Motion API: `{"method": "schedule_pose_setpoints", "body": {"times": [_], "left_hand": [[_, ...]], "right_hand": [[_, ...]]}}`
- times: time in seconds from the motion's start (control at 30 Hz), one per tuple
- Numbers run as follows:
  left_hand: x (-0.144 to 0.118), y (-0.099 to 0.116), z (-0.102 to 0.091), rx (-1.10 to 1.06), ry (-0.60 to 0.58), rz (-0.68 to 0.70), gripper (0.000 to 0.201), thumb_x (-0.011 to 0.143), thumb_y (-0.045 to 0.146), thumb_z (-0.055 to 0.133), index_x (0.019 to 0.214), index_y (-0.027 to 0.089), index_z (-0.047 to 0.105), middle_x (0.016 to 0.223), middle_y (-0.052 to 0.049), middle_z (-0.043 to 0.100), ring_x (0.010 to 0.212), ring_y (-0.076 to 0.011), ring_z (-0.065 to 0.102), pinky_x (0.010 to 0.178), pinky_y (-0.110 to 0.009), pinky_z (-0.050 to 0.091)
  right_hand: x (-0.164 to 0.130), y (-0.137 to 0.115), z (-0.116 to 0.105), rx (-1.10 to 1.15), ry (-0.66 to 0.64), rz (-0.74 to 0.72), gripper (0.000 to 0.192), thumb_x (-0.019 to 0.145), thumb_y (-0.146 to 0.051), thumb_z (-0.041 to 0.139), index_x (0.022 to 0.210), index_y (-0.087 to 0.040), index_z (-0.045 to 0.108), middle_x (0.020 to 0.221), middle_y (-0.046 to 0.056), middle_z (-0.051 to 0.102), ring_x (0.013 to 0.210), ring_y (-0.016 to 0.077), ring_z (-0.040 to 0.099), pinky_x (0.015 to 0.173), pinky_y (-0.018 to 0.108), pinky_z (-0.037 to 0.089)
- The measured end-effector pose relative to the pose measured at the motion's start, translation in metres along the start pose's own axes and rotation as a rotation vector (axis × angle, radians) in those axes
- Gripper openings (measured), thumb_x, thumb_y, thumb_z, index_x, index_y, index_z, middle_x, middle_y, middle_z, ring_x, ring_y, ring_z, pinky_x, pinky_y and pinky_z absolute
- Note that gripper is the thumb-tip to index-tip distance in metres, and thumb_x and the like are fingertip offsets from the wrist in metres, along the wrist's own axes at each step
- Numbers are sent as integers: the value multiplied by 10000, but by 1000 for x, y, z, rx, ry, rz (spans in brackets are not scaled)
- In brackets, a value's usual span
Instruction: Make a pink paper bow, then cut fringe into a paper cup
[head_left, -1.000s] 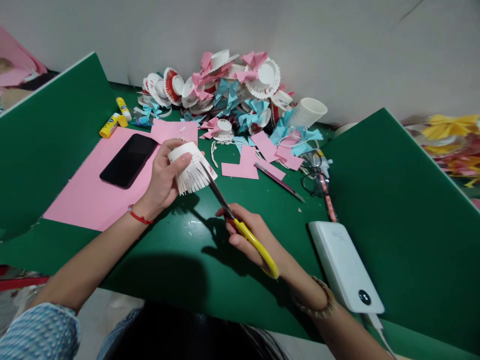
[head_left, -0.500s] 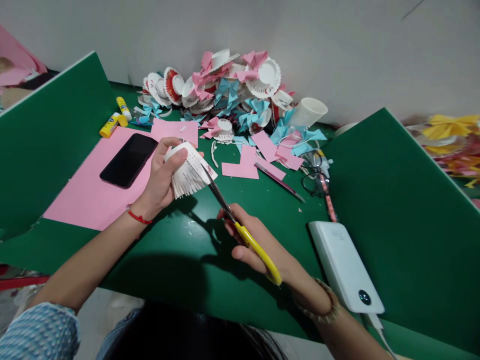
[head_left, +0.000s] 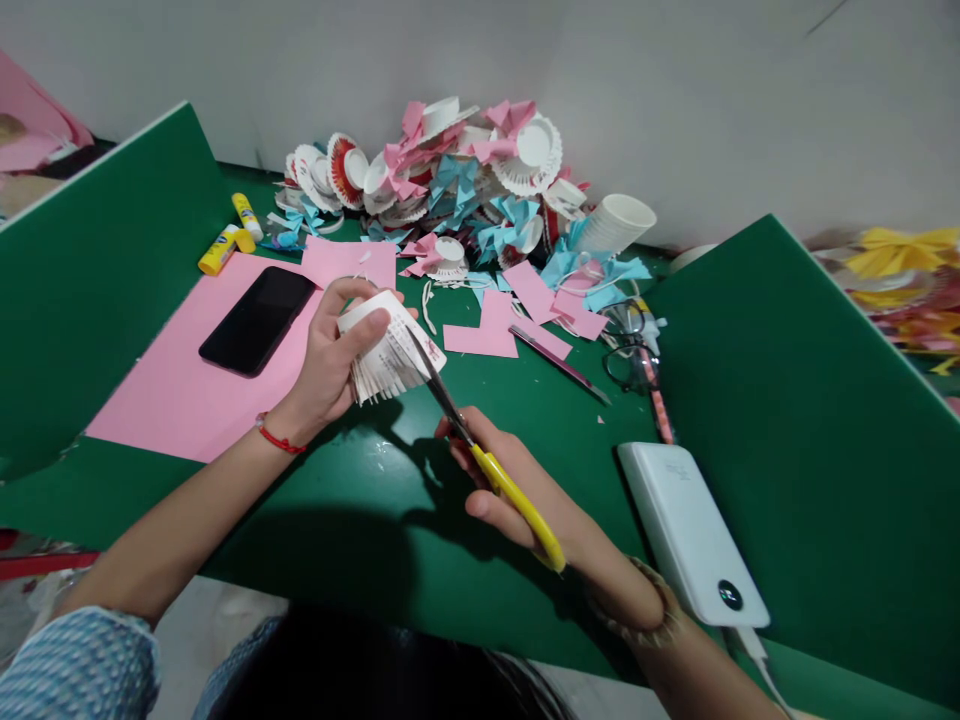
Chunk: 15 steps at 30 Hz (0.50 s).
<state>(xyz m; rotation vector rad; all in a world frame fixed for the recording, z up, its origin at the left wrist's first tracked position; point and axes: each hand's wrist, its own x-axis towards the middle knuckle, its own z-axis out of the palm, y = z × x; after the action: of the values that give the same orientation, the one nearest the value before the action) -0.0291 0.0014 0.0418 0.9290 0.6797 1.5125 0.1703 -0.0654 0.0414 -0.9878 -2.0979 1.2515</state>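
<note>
Head view: a green desk [head_left: 450, 590] fills the lower middle, with an upright panel [head_left: 810, 440] on its right. A heap [head_left: 450, 190] of white, pink and blue paper pieces lies along the back by the wall. On the left is a pink sheet [head_left: 165, 390]; near the right panel lies a power bank [head_left: 682, 520].

The right hand [head_left: 521, 460] has its fingers wrapped around the yellow-handled scissors [head_left: 517, 502], though how they sit in the loops is partly hidden. The left hand [head_left: 330, 350], just beside the phone [head_left: 255, 322], pinches what looks like a paper cup [head_left: 394, 350], thumb on the near face and the other fingers mostly hidden behind.

The cup is held up over the middle of the desk, tilted, narrow strips hanging from its lower edge. The scissor blades lie against its printed wall, right of those strips; whether they are closed cannot be told.

The step in hand appears to be snipping the wall into a fringe. The next move would call for turning the uncut part toward the blades, keeping slits evenly spaced and the left thumb clear.
</note>
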Motion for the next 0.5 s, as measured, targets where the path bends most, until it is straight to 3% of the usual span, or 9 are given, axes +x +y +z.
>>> {"method": "schedule_pose_setpoints", "body": {"times": [0.27,0.5], "left_hand": [[0,-1,-2,6,-19,4,406,627,380,819,862,238,519,890,30,673,833,-167,705,765,-291,576],[0,-1,-2,1,-24,17,391,632,371,817,851,232,524,887,29,668,789,-164,712,704,-275,582]], "right_hand": [[0,0,0,4,2,2,701,753,-849,337,959,-187,441,698,-15,441,566,123,370,514,265,316],[0,0,0,15,-3,11,689,758,-844,340,961,-193,440,698,-18,435,568,121,371,516,260,318]]}}
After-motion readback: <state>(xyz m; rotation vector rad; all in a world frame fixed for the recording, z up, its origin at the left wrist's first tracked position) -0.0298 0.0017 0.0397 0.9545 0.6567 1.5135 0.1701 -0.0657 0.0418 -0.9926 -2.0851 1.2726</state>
